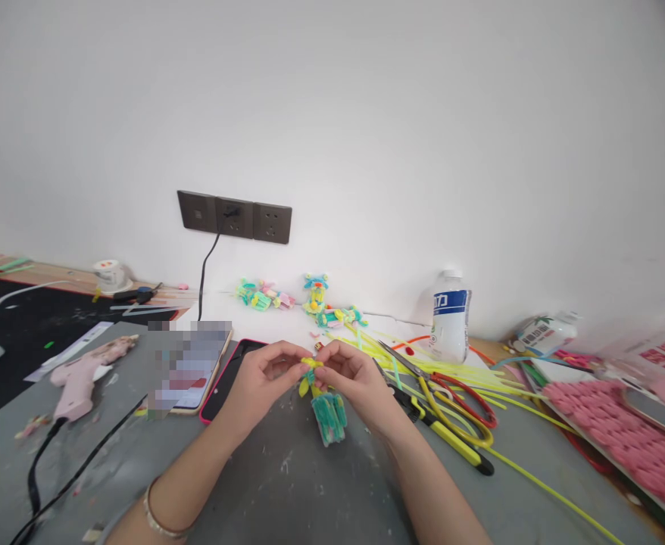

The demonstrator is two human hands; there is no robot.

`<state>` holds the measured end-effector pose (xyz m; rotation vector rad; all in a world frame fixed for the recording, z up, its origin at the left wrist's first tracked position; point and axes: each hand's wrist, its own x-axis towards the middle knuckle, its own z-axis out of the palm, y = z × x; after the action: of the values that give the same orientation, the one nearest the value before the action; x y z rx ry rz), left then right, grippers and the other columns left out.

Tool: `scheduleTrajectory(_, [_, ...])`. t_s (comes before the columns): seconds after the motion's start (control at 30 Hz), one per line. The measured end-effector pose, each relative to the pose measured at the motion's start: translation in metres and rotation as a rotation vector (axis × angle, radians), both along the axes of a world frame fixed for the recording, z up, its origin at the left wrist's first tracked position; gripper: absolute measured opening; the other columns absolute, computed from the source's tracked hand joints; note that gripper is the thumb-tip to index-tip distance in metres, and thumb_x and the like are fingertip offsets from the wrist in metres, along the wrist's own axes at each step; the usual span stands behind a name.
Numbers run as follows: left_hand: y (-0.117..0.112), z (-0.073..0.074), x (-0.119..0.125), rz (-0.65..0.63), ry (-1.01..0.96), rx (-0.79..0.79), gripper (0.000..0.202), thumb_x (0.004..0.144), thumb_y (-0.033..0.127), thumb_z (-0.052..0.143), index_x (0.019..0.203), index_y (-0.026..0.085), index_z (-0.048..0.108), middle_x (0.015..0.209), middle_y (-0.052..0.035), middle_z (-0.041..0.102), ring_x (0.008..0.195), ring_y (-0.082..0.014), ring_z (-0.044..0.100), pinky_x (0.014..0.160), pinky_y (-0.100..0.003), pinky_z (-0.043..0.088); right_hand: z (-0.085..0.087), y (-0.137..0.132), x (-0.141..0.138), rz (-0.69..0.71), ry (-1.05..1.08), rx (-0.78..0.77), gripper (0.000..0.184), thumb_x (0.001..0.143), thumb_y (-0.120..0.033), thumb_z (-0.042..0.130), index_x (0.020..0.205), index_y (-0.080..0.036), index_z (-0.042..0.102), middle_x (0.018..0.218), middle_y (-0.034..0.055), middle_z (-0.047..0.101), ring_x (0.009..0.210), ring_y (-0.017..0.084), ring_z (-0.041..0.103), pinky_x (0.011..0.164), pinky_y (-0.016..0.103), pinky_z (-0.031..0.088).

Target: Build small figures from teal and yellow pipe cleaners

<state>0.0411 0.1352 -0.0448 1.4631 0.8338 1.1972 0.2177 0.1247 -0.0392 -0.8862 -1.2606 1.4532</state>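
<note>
Between my two hands is a small fuzzy pipe-cleaner figure with a teal lower body and yellow parts above it. My left hand pinches its yellow upper part from the left, thumb and fingers together. From the other side, my right hand closes its fingertips on the same yellow part. The teal body hangs below the fingers, just over the grey mat. My fingertips cover some of the upper part, so its exact shape is hidden.
At left lie a pink glue gun with its cord and two phones. Several finished pipe-cleaner figures rest by the wall. To the right are yellow pipe cleaners, scissors, yellow-black pliers and a white bottle.
</note>
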Motion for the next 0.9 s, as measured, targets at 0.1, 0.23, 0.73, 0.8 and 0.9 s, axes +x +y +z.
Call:
scheduleTrajectory(0.1, [-0.002, 0.003, -0.001, 0.039, 0.006, 0.011, 0.013, 0.077, 0.03, 0.074, 0.082, 0.018, 0.074, 0.083, -0.0052, 0.075, 0.081, -0.0199, 0.068, 0.077, -0.03, 0.055, -0.002, 0.0, 0.002, 0.02, 0.008, -0.007, 0.029, 0.071, -0.041, 0.083, 0.081, -0.019, 0.066, 0.066, -0.0008, 0.066, 0.061, 0.013, 0.062, 0.062, 0.026, 0.05])
scheduleTrajectory(0.23, [-0.003, 0.001, -0.003, 0.054, 0.052, 0.051, 0.015, 0.078, 0.031, 0.073, 0.08, 0.017, 0.074, 0.08, -0.0049, 0.073, 0.077, -0.0191, 0.066, 0.074, -0.029, 0.054, -0.005, 0.001, 0.005, 0.037, 0.048, -0.033, 0.028, 0.075, -0.042, 0.08, 0.084, -0.018, 0.069, 0.066, 0.0004, 0.069, 0.061, 0.013, 0.064, 0.063, 0.026, 0.05])
scheduleTrajectory(0.73, [-0.001, 0.001, -0.005, -0.102, 0.051, -0.038, 0.021, 0.081, 0.038, 0.072, 0.083, 0.017, 0.074, 0.083, -0.0047, 0.073, 0.079, -0.0185, 0.064, 0.076, -0.028, 0.051, -0.004, 0.0, 0.014, 0.155, 0.003, 0.013, 0.021, 0.082, -0.036, 0.076, 0.086, -0.018, 0.066, 0.074, 0.0015, 0.071, 0.067, 0.013, 0.067, 0.065, 0.024, 0.052])
scheduleTrajectory(0.8, [-0.001, 0.002, -0.006, -0.128, 0.056, -0.047, 0.021, 0.081, 0.038, 0.073, 0.082, 0.017, 0.075, 0.08, -0.0046, 0.073, 0.076, -0.0178, 0.063, 0.074, -0.028, 0.05, -0.003, 0.0, 0.016, 0.184, 0.009, 0.006, 0.02, 0.082, -0.035, 0.076, 0.086, -0.018, 0.066, 0.075, 0.0015, 0.071, 0.067, 0.013, 0.067, 0.066, 0.024, 0.052])
scheduleTrajectory(0.9, [-0.001, 0.002, -0.006, -0.158, 0.048, -0.064, 0.021, 0.081, 0.037, 0.073, 0.083, 0.016, 0.075, 0.079, -0.0046, 0.072, 0.075, -0.0175, 0.062, 0.073, -0.028, 0.049, -0.004, 0.0, 0.017, 0.209, 0.01, 0.001, 0.021, 0.082, -0.035, 0.076, 0.086, -0.018, 0.066, 0.074, 0.0014, 0.07, 0.066, 0.013, 0.066, 0.066, 0.025, 0.052])
